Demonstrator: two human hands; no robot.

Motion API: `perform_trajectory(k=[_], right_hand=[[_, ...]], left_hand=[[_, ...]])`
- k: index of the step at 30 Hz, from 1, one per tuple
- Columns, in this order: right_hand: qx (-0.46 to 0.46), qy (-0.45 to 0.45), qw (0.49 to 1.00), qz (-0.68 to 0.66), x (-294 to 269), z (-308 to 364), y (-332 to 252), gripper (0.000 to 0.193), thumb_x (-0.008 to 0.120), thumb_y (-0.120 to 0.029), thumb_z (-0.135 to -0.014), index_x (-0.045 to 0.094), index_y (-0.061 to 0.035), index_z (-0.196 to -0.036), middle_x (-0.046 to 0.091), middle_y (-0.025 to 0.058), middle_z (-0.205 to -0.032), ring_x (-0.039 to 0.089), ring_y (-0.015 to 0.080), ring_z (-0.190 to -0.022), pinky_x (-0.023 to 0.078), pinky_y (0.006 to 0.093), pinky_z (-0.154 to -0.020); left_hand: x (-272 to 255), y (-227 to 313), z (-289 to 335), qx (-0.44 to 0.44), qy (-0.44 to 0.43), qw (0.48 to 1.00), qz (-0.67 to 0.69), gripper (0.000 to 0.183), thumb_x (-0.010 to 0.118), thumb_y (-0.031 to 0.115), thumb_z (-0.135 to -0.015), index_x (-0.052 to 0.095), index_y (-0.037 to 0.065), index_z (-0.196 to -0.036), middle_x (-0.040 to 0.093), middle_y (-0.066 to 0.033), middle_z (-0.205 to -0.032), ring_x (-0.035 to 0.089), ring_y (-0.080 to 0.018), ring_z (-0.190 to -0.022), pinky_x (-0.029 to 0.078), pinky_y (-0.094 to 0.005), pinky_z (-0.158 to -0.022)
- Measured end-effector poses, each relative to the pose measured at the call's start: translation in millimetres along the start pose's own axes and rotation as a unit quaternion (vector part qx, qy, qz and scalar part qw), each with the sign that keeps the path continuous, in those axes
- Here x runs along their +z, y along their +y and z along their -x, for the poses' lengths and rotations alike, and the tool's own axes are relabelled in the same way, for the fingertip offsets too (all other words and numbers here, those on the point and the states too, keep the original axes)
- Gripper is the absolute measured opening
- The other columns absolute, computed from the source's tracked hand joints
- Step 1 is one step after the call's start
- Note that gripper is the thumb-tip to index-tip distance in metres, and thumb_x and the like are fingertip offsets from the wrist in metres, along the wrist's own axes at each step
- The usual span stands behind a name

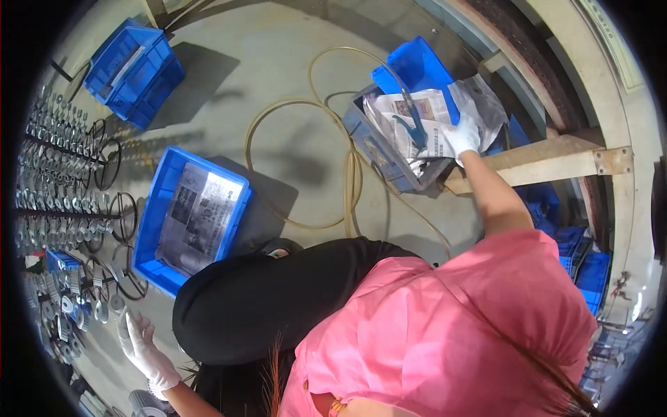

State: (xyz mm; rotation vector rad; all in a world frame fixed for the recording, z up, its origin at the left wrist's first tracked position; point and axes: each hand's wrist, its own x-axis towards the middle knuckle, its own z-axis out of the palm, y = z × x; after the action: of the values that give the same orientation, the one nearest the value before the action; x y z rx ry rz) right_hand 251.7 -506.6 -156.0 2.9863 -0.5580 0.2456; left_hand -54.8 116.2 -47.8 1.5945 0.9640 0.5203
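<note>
Fingers of the left hand half curled near metal parts, grip unclear; the right hand touched newspaper at the crate's right side, finger spread and grip hidden. Probably light, soft, tearable, it suited edge holds.

Right hand: grip on grey plastic bag cannot be told.
Left hand: contact with metal parts cannot be discerned.
Grey crate: interior is mostly covered by newspapers.
Shoe: mostly hidden by black trousers.

Brt light, dk shdws, warped edges
</note>
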Motion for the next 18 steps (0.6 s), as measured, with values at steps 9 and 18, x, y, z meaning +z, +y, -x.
perform_trajectory(k=[9, 18], right_hand=[[0.027, 0.000, 0.992, -0.120, 9, -30, 48, 0.031, 0.061, -0.036, -0.070, 0.064, -0.0074, -0.080, 0.062, 0.0177, -0.088, 0.059, 0.0348, -0.083, 0.046, 0.0414, -0.075], [-0.198, 0.195, 0.930, -0.242, -216, -31, -54, 0.025, 0.061, -0.033, -0.075, 0.064, -0.0089, -0.081, 0.062, 0.0099, -0.078, 0.059, 0.0250, -0.071, 0.045, 0.0311, -0.067]], left_hand=[[2, -32, -17, 0.014, -0.032, 0.998, -0.058, 0.022, 0.055, 0.019, -0.086, 0.056, 0.005, -0.103, 0.057, -0.0008, -0.085, 0.052, -0.0074, -0.073, 0.041, -0.0200, -0.065], [11, -12, -15, 0.057, -0.032, 0.997, -0.044, 0.023, 0.054, 0.019, -0.086, 0.056, 0.004, -0.103, 0.058, -0.0006, -0.088, 0.052, -0.0072, -0.074, 0.041, -0.0209, -0.066]])
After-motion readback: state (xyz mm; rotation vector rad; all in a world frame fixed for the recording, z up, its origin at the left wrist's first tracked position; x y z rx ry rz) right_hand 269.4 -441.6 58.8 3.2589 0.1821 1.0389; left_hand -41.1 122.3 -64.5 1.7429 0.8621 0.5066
